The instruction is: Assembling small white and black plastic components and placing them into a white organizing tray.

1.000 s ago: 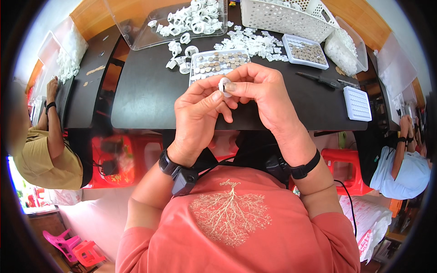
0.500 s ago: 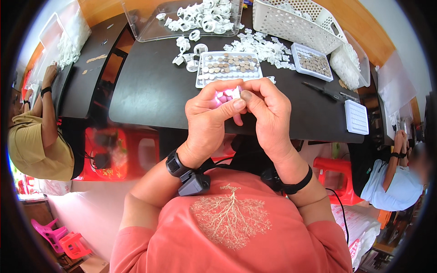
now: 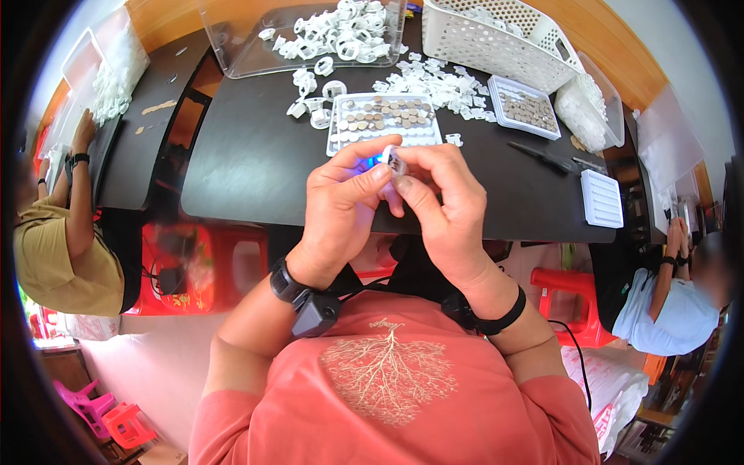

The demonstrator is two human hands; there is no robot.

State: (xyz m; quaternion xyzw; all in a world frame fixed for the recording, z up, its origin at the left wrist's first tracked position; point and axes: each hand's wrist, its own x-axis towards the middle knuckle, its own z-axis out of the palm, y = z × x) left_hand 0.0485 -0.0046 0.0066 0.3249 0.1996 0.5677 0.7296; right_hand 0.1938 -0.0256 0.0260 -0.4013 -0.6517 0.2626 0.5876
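Note:
Just above the table's near edge, my left hand and my right hand meet at the fingertips. Between them both sets of fingers pinch a small white plastic light, which shines blue on the left-hand side. A dark part shows on its right face, and the fingers cover the rest. Right behind my hands lies a white tray with rows of round, silvery button cells. Several white ring-shaped plastic pieces sit beside the tray's left end.
A clear bin of white plastic rings stands at the back. Right of it are loose white clips, a perforated white basket and a second tray of cells. A black screwdriver and white grid tray lie right. Co-workers sit both sides.
The glow between my hands has turned from pinkish white to blue. My right fingers have shifted, and the light's dark-marked face now shows. Both hands stay together.

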